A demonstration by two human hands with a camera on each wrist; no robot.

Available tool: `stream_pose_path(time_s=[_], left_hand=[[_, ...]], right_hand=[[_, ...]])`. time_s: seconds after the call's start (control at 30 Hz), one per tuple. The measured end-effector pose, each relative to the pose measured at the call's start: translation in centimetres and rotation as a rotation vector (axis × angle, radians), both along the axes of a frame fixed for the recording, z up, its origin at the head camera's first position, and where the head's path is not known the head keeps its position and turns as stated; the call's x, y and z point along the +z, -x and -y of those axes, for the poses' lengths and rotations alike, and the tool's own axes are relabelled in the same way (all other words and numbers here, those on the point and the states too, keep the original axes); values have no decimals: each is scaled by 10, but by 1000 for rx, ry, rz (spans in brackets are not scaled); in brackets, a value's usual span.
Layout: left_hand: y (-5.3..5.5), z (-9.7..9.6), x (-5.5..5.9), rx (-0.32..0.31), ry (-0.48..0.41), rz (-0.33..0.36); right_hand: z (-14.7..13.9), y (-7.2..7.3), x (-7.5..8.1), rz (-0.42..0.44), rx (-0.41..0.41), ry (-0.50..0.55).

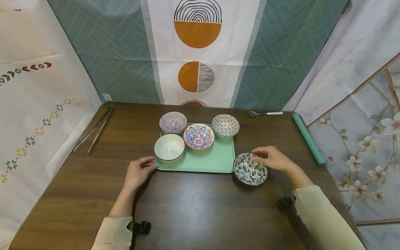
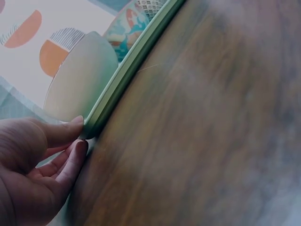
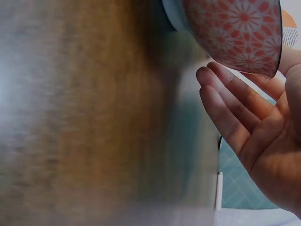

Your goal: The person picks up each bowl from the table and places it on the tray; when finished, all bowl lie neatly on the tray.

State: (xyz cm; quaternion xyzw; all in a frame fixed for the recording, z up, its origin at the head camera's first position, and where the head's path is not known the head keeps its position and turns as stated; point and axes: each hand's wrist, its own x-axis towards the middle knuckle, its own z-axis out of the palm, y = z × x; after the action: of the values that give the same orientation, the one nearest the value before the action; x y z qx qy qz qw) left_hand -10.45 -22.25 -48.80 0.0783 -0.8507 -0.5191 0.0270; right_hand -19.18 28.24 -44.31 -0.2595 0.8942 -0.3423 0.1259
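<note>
My left hand (image 1: 137,172) pinches the near left corner of a green tray (image 1: 206,164), thumb above and fingers at its outer edge in the left wrist view. A cream bowl (image 1: 169,147) stands near that corner, and a red-and-blue patterned bowl (image 1: 199,136) sits on the tray. My right hand (image 1: 271,158) holds the rim of a bowl with black leaf print inside (image 1: 250,169), beside the tray's near right corner. Its outside (image 3: 240,28) is red with white flowers in the right wrist view. There the thumb is mostly hidden and the other fingers spread loosely.
A purple-striped bowl (image 1: 173,122) and a brown-checked bowl (image 1: 225,125) stand at the tray's far corners. Metal tongs (image 1: 95,128) lie at the left, a spoon (image 1: 265,113) at the back right. A green roll (image 1: 308,139) lies along the table's right edge.
</note>
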Motion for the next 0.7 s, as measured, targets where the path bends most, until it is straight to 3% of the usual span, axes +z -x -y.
stream_pose_path(time_s=[0.33, 0.53, 0.7], left_hand=[[1, -2, 1, 10, -14, 2], [2, -2, 0, 11, -16, -2], [4, -1, -2, 13, -7, 0]], right_hand=[[-5, -8, -7, -39, -42, 66], [-3, -3, -2, -85, -126, 78], [16, 5, 5, -107, -190, 113]])
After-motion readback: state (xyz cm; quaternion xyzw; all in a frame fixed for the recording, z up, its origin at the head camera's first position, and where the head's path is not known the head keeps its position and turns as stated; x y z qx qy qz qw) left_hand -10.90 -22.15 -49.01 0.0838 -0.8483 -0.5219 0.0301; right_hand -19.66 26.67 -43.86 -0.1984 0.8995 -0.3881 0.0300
